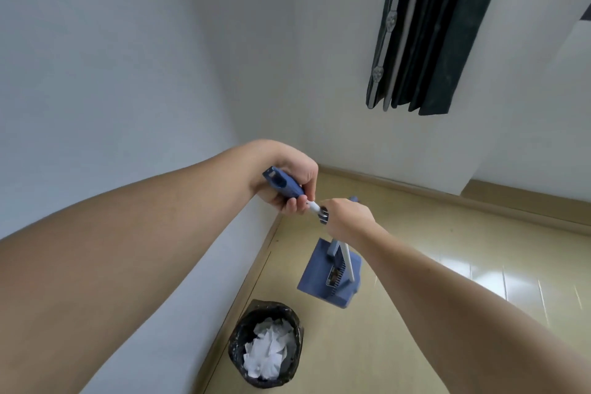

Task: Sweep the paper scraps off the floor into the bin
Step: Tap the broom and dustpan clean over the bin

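Left hand [289,184] curled round blue handle [284,185], right hand [347,216] gripping pole just below, dustpan [323,278] hanging above bin [267,350] holding paper scraps [268,349].

A dark green curtain [428,29] hangs in folds against the white wall [128,57], with small pale ornaments down its left edge. Below the curtain, a beige skirting board [415,187] runs along the foot of the wall, which meets another wall in a corner left of the curtain.
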A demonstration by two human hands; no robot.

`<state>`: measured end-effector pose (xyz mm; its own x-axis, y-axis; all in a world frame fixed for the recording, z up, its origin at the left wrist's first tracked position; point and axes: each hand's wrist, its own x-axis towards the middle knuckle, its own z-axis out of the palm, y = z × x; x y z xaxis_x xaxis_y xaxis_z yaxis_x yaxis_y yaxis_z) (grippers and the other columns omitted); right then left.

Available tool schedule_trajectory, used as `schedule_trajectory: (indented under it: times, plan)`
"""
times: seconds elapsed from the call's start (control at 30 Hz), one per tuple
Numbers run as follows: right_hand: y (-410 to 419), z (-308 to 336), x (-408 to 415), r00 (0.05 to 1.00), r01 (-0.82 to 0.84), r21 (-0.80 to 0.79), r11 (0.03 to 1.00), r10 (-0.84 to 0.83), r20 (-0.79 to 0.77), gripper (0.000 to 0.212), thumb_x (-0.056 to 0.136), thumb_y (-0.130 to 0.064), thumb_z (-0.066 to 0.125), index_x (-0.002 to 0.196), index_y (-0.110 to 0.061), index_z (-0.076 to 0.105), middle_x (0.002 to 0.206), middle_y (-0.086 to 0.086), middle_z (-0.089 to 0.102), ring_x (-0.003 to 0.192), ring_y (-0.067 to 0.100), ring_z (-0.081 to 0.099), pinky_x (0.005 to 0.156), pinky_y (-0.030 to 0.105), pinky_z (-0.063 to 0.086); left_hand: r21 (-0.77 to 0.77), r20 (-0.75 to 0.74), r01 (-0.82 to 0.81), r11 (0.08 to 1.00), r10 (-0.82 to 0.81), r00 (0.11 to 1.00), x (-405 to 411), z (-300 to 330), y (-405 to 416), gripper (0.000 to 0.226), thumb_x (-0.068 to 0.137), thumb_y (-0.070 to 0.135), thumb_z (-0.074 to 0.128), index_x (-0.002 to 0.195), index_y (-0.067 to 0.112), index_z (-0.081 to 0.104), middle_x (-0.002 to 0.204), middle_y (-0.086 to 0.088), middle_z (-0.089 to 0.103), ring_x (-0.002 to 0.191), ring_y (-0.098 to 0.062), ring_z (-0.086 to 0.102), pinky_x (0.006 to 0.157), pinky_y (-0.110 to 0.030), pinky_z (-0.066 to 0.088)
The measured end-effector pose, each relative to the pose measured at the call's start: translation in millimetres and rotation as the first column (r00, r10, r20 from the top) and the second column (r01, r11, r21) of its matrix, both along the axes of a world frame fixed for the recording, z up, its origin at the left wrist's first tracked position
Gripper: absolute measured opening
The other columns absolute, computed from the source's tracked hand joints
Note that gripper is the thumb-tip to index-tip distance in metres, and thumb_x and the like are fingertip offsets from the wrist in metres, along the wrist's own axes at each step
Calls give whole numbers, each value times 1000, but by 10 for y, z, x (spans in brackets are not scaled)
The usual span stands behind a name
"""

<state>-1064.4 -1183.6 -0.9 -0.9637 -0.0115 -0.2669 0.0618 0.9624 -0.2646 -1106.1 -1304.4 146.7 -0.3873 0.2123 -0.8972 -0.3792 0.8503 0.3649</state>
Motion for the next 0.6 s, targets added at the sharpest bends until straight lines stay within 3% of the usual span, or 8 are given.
schedule_trajectory:
  times: [0.17,0.37,0.47,0.6]
  plan:
    - [114,-70,-135,998,-10,-22,1000,11,57,22,84,-9,48,93,-28,49,77,-7,52,73,21,54,55,28,38,37,84,13,999,-16,996,-266,97,25,27,93,7,34,115,-5,44,70,-9,47,42,-9,45,39,-17,39]
    - [77,77,-331,995,41,-62,997,-35,89,15,84,-12,51,95,-24,53,85,-2,59,68,19,53,60,32,49,170,136,-80,982,57,989,-500,266,-19,24,82,8,52,103,-5,50,73,-13,54,42,-12,51,40,-18,48]
    - [-42,99,-412,995,57,-58,997,-52,85,16,87,-16,51,100,-21,57,91,-1,62,71,21,55,63,32,49,264,65,-120,957,106,992,-599,297,-98,39,84,21,53,111,-7,54,71,-11,56,45,-12,51,43,-18,50]
    - [-159,55,-524,990,128,-122,984,-119,78,14,85,-17,54,98,-21,59,88,-3,64,68,18,57,64,31,54,515,8,-194,835,222,975,-640,240,-220,58,89,52,41,114,4,62,75,-12,53,58,-20,51,58,-29,50]
